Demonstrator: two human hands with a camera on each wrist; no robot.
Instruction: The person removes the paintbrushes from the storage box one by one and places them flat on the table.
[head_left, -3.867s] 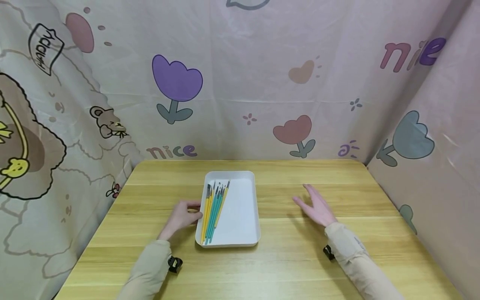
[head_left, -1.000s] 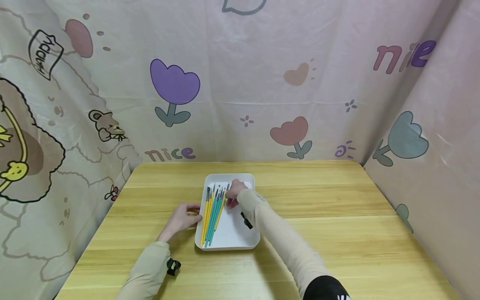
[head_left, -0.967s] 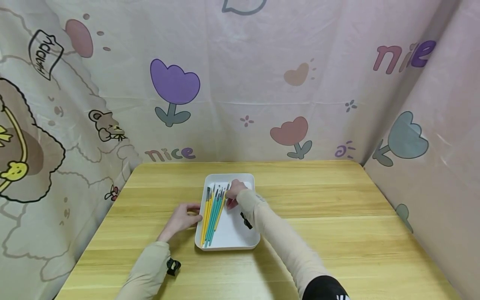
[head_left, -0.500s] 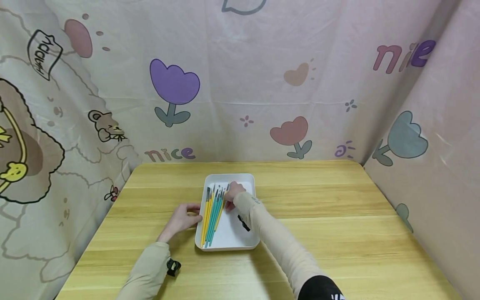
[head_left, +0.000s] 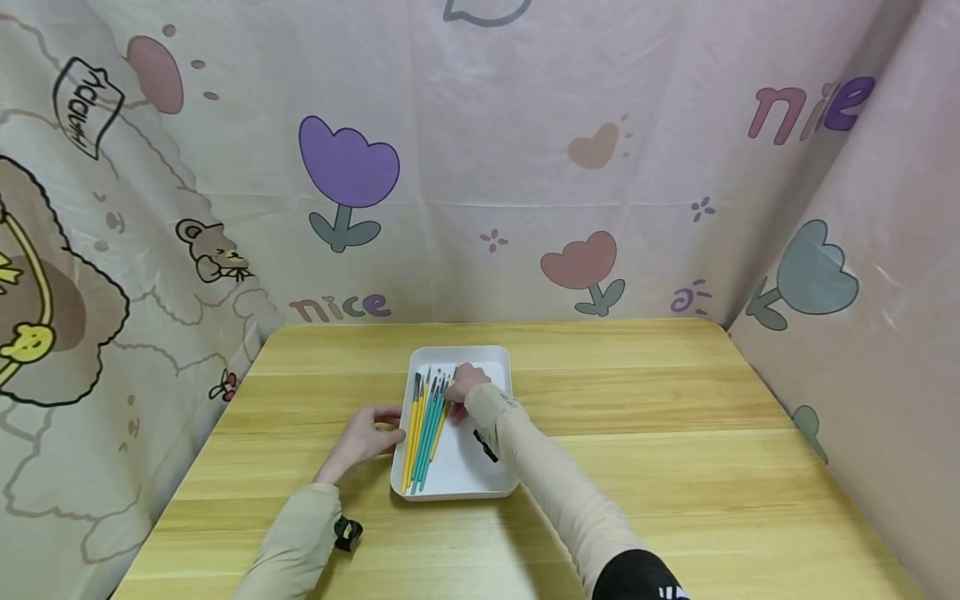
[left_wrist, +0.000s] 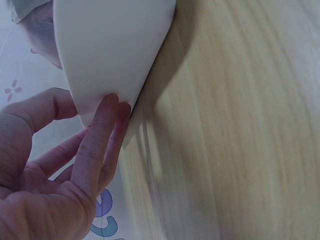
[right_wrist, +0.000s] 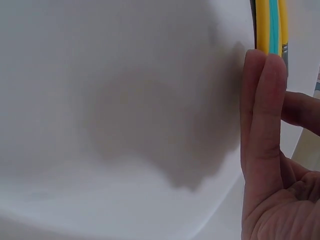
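Note:
A shallow white tray (head_left: 476, 467) stands on the table. Several paintbrushes (head_left: 426, 433) with yellow and teal handles lie side by side along its left part, bristles toward the back. My left hand (head_left: 367, 437) holds the tray's left side. The left wrist view shows long fingers (left_wrist: 102, 125) against the outer wall and the thumb at the rim. My right hand (head_left: 467, 387) is inside the tray, at the right side of the brushes near their bristle ends. In the right wrist view its straight fingers (right_wrist: 267, 110) touch the brushes; the thumb is partly hidden behind them.
The wooden table (head_left: 675, 467) extends around the tray. A patterned curtain (head_left: 480, 167) rises behind the table and along both sides. The right sleeve (head_left: 555, 492) crosses the tray's right edge.
Earlier my right hand was over the table, right of the tray; it then reached in beside the brushes. Over the last second it shifted slightly left. My left hand stayed at the tray.

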